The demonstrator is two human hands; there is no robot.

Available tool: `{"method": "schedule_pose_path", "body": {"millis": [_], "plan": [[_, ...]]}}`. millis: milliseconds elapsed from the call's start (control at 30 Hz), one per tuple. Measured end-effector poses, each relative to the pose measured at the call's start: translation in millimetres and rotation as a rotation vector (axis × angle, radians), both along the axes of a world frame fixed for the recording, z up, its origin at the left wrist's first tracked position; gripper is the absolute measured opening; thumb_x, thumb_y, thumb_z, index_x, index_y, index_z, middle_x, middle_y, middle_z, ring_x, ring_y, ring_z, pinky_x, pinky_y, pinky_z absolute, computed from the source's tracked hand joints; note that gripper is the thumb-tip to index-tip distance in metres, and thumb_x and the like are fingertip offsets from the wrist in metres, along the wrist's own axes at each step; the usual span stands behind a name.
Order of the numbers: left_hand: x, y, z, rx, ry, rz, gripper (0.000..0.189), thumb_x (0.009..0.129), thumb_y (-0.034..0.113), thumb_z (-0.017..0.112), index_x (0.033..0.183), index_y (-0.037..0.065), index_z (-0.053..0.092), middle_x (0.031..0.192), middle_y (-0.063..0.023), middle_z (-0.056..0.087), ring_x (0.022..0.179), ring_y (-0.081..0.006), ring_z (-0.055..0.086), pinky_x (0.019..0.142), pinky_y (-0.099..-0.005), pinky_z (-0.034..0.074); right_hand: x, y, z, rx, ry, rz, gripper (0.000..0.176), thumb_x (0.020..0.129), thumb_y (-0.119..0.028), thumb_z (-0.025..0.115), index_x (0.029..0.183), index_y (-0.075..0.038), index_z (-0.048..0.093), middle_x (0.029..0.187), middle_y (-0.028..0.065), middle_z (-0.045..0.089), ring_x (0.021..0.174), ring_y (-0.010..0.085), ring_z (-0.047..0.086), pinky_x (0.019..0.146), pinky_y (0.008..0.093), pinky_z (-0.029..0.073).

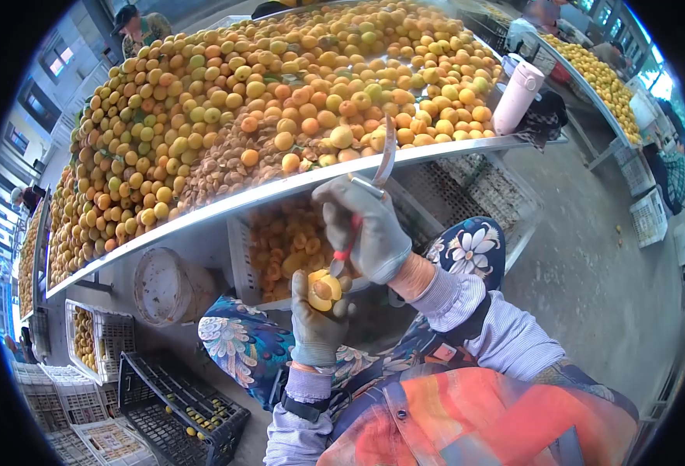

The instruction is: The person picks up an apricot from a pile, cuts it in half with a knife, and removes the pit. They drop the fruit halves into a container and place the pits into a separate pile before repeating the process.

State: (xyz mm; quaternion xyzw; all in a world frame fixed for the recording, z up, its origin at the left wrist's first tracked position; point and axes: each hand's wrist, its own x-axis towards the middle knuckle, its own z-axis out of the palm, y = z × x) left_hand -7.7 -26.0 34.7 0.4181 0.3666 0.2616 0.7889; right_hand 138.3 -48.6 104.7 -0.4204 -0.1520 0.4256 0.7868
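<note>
My left hand (315, 322), in a grey glove, holds a halved apricot (325, 289) with its brown stone showing. My right hand (365, 225), also gloved, grips a small knife (383, 159) with a red handle; the blade points up past the table's edge and the handle end rests by the fruit. Both hands are over my lap, in front of a white crate of cut apricots (280, 248) under the table.
A long metal table (280, 189) heaped with apricots (241, 109) stands ahead. A pink bottle (518, 97) stands at its right end. A bucket (164, 286) and crates (179, 408) sit on the floor to the left. Other people work at the far side and at another table (591, 78).
</note>
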Motion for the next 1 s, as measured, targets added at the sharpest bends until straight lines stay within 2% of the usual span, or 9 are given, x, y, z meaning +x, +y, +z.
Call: {"method": "schedule_pose_path", "body": {"millis": [100, 167, 200, 267, 433, 567, 633, 700, 1000], "plan": [[-5.5, 0.0, -14.9, 0.726, 0.113, -0.086, 0.041, 0.094, 0.041, 0.052, 0.113, 0.004, 0.052, 0.095, -0.0091, 0.063, 0.077, -0.0186, 0.059, 0.067, -0.0327, 0.049, -8.4, -8.0, 3.9, 0.061, -0.099, 0.036, 0.024, 0.096, -0.023, 0.050, 0.097, -0.002, 0.062, 0.065, 0.0005, 0.049, 0.047, 0.0060, 0.044, 0.041, 0.0192, 0.035], [-5.6, -3.9, 0.6, -0.581, -0.525, -0.043, 0.048, 0.086, 0.021, 0.064, 0.124, 0.001, 0.043, 0.100, -0.0119, 0.062, 0.082, -0.0231, 0.060, 0.076, -0.0371, 0.050, -10.2, -12.3, 4.5, 0.070, -0.257, 0.017, 0.024, 0.097, -0.021, 0.048, 0.097, -0.002, 0.062, 0.065, 0.0005, 0.049, 0.047, 0.0051, 0.044, 0.041, 0.0193, 0.035], [-6.1, -6.0, -9.3, -0.580, -0.524, -0.044, 0.048, 0.086, 0.021, 0.064, 0.124, 0.001, 0.043, 0.100, -0.0119, 0.062, 0.082, -0.0231, 0.060, 0.076, -0.0371, 0.050, -11.7, -13.9, 5.5, 0.071, -0.256, 0.016, 0.024, 0.097, -0.021, 0.048, 0.097, -0.002, 0.062, 0.065, 0.0005, 0.049, 0.047, 0.0051, 0.044, 0.041, 0.0193, 0.035], [-4.5, -10.8, -26.4, 0.903, 0.198, -0.077, 0.070, 0.079, 0.012, 0.069, 0.136, -0.002, 0.030, 0.108, -0.0177, 0.058, 0.088, -0.0299, 0.060, 0.084, -0.0403, 0.048, -14.6, -18.2, 8.2, -0.029, -0.399, -0.009, 0.023, 0.096, -0.020, 0.049, 0.098, -0.001, 0.062, 0.066, 0.0004, 0.051, 0.047, 0.0043, 0.044, 0.041, 0.0193, 0.035], [0.2, -10.2, -28.9, 1.257, 0.291, -0.171, 0.080, 0.078, 0.009, 0.066, 0.141, -0.003, 0.019, 0.113, -0.0241, 0.053, 0.094, -0.0376, 0.058, 0.083, -0.0420, 0.047, -22.1, -17.3, -5.2, 0.011, -0.496, -0.040, 0.016, 0.092, -0.017, 0.058, 0.097, -0.002, 0.062, 0.069, -0.0002, 0.056, 0.049, 0.0045, 0.047, 0.043, 0.0191, 0.037], [1.7, -15.4, -38.5, 1.387, 0.354, -0.109, 0.079, 0.071, 0.002, 0.065, 0.139, -0.004, 0.024, 0.108, -0.0235, 0.054, 0.092, -0.0399, 0.057, 0.082, -0.0445, 0.047, -15.2, -5.0, -34.6, 0.283, -1.104, -0.416, 0.017, 0.093, -0.017, 0.056, 0.100, -0.002, 0.059, 0.058, -0.0019, 0.050, 0.047, 0.0059, 0.045, 0.043, 0.0209, 0.038], [4.2, -20.4, -19.6, 1.250, 0.332, -0.127, 0.056, 0.083, 0.017, 0.063, 0.130, 0.000, 0.037, 0.098, -0.0169, 0.058, 0.082, -0.0302, 0.060, 0.071, -0.0388, 0.050, 0.6, -20.1, -37.6, 0.310, 0.170, 0.074, 0.020, 0.095, -0.019, 0.052, 0.104, -0.003, 0.057, 0.055, -0.0039, 0.045, 0.043, 0.0056, 0.039, 0.042, 0.0211, 0.034], [17.2, -27.9, 12.7, -0.163, 0.043, 0.056, 0.040, 0.094, 0.039, 0.050, 0.116, 0.005, 0.049, 0.088, -0.0093, 0.060, 0.073, -0.0181, 0.059, 0.058, -0.0286, 0.048, -1.3, -16.2, -30.7, 0.033, 0.144, -0.128, 0.021, 0.096, -0.021, 0.048, 0.103, -0.004, 0.057, 0.052, -0.0057, 0.036, 0.040, 0.0054, 0.030, 0.041, 0.0216, 0.027], [31.3, -30.8, 26.0, -0.407, 0.123, 0.169, 0.043, 0.094, 0.052, 0.045, 0.102, 0.011, 0.056, 0.075, -0.0020, 0.059, 0.054, -0.0098, 0.050, 0.046, -0.0236, 0.038, 16.6, -15.5, -61.3, 0.084, 0.483, -0.062, 0.020, 0.099, -0.024, 0.046, 0.099, -0.007, 0.056, 0.052, -0.0085, 0.024, 0.040, 0.0038, 0.021, 0.040, 0.0200, 0.023]]}}
